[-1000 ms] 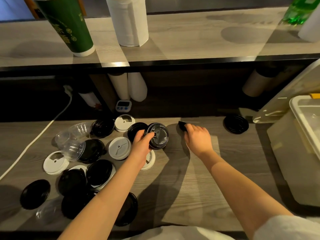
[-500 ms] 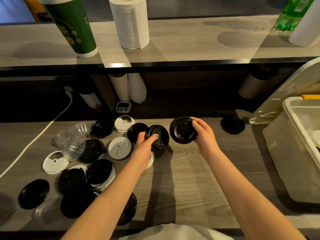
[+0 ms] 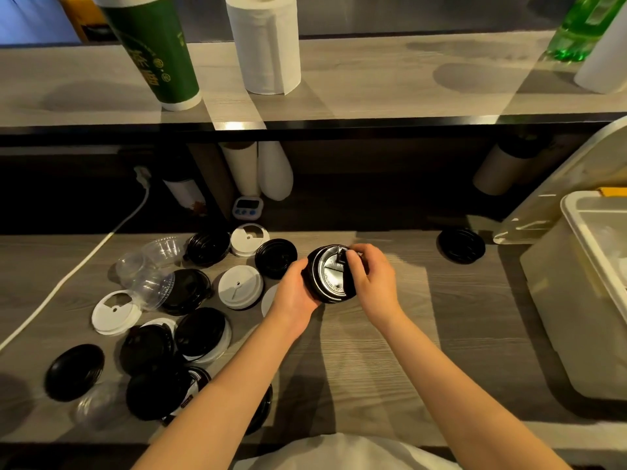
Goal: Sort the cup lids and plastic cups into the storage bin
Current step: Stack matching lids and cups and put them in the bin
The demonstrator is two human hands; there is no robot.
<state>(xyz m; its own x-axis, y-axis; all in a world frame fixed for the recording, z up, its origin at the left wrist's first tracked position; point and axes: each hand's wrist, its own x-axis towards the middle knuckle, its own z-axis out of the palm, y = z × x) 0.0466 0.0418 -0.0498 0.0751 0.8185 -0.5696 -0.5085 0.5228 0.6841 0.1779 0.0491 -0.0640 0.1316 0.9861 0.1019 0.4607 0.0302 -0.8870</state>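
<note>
Right grip (image 3: 373, 283) has closed in on left grip (image 3: 295, 291) — both now clasp the stacked black lids (image 3: 330, 281) at frame centre, above the desk (image 3: 424, 334); storage bin (image 3: 559, 317) stands at right edge.

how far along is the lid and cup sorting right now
Early, it seems. Done: little to confirm; the storage bin interior is mostly out of view. In hand: the left hand and right hand hold stacked black lids above the table. Left: loose black lids, white lids and clear cups at the left, plus a lone black lid near the bin.
</note>
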